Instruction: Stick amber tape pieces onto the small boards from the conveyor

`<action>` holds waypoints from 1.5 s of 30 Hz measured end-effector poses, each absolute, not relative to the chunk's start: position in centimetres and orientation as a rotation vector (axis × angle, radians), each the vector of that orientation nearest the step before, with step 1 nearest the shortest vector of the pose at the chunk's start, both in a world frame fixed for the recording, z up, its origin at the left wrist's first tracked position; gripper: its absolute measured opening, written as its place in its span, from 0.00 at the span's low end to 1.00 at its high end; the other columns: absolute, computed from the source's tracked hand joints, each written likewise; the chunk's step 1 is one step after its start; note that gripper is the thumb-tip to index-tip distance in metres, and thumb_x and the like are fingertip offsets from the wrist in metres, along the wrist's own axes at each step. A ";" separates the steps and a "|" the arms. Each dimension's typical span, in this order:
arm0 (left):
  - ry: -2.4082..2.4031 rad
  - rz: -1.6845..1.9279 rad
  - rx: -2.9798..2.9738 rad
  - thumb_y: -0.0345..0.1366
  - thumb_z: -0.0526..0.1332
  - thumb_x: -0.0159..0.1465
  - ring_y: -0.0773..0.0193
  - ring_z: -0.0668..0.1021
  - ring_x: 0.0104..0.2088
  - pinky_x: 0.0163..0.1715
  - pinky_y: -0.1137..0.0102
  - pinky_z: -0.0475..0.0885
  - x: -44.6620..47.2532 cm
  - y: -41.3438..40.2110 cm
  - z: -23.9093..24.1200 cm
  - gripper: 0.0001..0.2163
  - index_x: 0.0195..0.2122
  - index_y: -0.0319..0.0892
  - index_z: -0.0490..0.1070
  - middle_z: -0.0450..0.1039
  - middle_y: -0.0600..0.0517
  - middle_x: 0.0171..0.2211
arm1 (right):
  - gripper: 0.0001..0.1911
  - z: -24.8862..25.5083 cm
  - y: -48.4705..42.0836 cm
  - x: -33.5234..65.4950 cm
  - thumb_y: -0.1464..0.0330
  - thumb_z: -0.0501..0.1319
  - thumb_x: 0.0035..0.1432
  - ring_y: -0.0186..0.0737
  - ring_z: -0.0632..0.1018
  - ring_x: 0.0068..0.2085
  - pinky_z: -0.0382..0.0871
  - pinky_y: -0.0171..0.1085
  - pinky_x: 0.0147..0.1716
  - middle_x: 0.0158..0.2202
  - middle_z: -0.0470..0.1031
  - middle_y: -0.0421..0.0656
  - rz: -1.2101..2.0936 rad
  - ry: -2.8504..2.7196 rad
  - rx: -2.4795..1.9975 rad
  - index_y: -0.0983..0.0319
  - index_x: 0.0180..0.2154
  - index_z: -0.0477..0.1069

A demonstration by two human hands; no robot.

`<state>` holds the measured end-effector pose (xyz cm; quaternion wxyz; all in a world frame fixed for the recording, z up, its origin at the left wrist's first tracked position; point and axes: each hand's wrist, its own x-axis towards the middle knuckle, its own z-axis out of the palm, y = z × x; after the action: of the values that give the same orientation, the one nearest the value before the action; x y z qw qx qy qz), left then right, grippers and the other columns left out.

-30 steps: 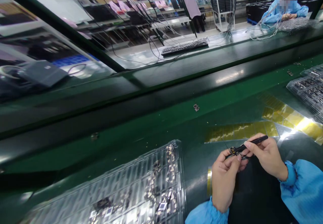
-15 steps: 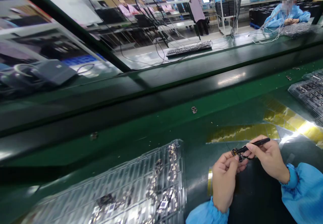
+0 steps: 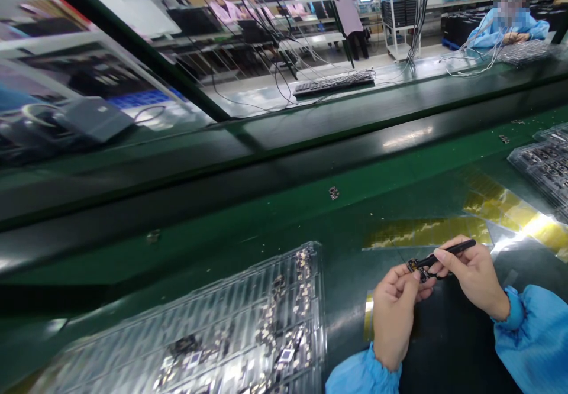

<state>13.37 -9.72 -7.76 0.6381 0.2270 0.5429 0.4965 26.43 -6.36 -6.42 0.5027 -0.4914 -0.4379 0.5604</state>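
My left hand (image 3: 394, 308) pinches a tiny black and gold electronic part (image 3: 417, 268) between thumb and fingertips, low in the view right of centre. My right hand (image 3: 473, 275) grips thin black tweezers (image 3: 448, 252) whose tip touches that part. Both wrists wear blue sleeves. The hands hover just above a dark mat (image 3: 444, 346) on the green bench. A clear plastic tray (image 3: 231, 335) with several small parts in its slots lies to the left of my left hand.
Yellow film sheets (image 3: 426, 231) lie beyond the hands. Another parts tray (image 3: 541, 166) sits at the right edge. One loose small part (image 3: 333, 192) rests on the green belt (image 3: 266, 216). A keyboard (image 3: 332, 83) and cables sit beyond; other people work at far benches.
The hands stay together on the part with barely any motion. The view has drifted a little, so the scene sits slightly further left.
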 end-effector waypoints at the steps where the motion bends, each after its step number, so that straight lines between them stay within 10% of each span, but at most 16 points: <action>1: 1.238 1.130 0.525 0.40 0.66 0.52 0.58 0.80 0.32 0.31 0.69 0.73 13.4 -9.7 -7.8 0.16 0.37 0.35 0.69 0.78 0.44 0.30 | 0.14 -6.4 -6.4 26.4 0.60 0.66 0.48 0.37 0.78 0.23 0.74 0.33 0.23 0.20 0.75 0.42 1.356 -1.059 -1.184 0.65 0.28 0.69; 45: 1.217 1.223 0.485 0.42 0.67 0.50 0.60 0.79 0.28 0.30 0.69 0.74 13.0 -9.9 -8.2 0.14 0.28 0.37 0.69 0.78 0.46 0.29 | 0.05 -6.7 -7.0 27.0 0.68 0.61 0.55 0.38 0.80 0.29 0.74 0.34 0.30 0.29 0.78 0.43 0.951 -1.397 -1.106 0.62 0.34 0.74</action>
<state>12.96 -9.87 -8.18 0.6248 0.2111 0.5304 0.5327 26.98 -7.00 -6.73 0.5321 -0.4635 -0.5856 0.3989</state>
